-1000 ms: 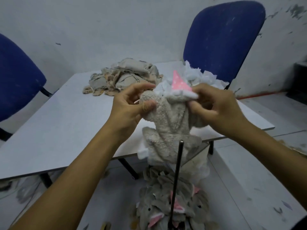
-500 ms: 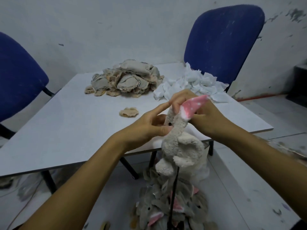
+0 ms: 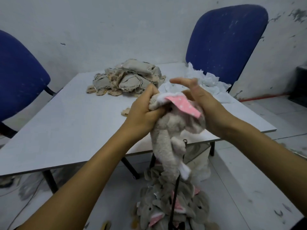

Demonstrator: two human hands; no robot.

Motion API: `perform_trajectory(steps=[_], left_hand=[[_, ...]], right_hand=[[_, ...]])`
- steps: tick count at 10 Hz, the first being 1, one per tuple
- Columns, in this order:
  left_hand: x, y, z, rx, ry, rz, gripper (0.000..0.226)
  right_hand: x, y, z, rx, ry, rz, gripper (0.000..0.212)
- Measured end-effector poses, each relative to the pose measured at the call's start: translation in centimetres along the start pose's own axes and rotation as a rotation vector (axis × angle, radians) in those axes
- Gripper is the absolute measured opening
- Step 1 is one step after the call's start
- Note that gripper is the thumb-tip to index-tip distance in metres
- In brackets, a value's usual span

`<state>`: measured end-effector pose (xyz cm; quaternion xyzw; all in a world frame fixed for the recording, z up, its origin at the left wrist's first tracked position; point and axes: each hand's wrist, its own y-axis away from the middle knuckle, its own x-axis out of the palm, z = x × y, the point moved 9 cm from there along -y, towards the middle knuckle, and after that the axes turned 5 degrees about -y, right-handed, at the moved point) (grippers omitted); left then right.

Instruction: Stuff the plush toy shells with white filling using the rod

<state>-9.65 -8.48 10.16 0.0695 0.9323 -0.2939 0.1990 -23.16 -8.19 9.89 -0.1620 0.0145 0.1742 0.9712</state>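
at the bottom of the view a heap of grey plush shells [image 3: 172,208] with pink ear linings lies on the floor, and a thin dark rod [image 3: 174,196] rises upright out of it. the plush toy [image 3: 167,138] being worked on hangs over the rod, which disappears behind its lower end; a small metal tip shows just beside the toy's middle. the left hand [image 3: 142,112] has its fingers curled tight round the toy's upper end, gripping the fabric. the right hand [image 3: 202,103] lies against the other side of the head with fingers extended and loose, touching the pink dotted ear [image 3: 184,107] without clasping it. beyond the hands stands a white table [image 3: 66,123]; on it lie a mound of beige shells [image 3: 127,78], a small beige scrap [image 3: 125,112] near the left hand, and a pile of white filling [image 3: 206,83] toward the right. farthest back two blue chairs [image 3: 226,42] stand against a scuffed white wall.
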Motion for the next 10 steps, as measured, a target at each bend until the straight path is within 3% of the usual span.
perform_trajectory(steps=[1, 2, 3, 4, 5, 6, 7, 9, 10], left_hand=[[-1.9, 0.2, -0.7, 0.024, -0.192, -0.207, 0.021], [-2.0, 0.0, 0.6, -0.1, -0.15, -0.143, 0.033], [-0.5, 0.0, 2.1, -0.243, 0.099, 0.114, 0.044], [0.0, 0.3, 2.4, -0.257, 0.174, 0.272, 0.058], [0.5, 0.7, 2.3, -0.24, 0.141, 0.349, 0.044], [1.0, 1.0, 2.8, -0.254, 0.133, 0.347, 0.02], [0.8, 0.9, 3.2, -0.255, 0.146, 0.322, 0.017], [0.7, 0.7, 3.2, -0.237, 0.112, 0.309, 0.024], [-0.1, 0.4, 3.4, -0.233, 0.055, 0.217, 0.016]], right_hand=[[0.8, 0.7, -0.7, 0.095, 0.061, 0.195, 0.053], [-0.5, 0.4, -0.3, -0.004, 0.11, 0.057, 0.036], [-1.9, 0.2, -0.2, -0.05, -0.037, -0.157, 0.027], [-2.6, 0.0, 0.0, -0.046, -0.005, -0.186, 0.036], [-2.5, 0.0, 0.9, -0.077, 0.222, -0.038, 0.028], [-2.6, 0.2, 0.8, -0.1, 0.404, 0.007, 0.011], [-2.5, 0.4, -0.5, -0.073, 0.478, 0.017, 0.009], [-2.8, 0.5, 0.2, -0.066, 0.542, -0.005, 0.027], [-4.3, 2.0, 5.9, -0.414, 0.612, -0.246, 0.018]])
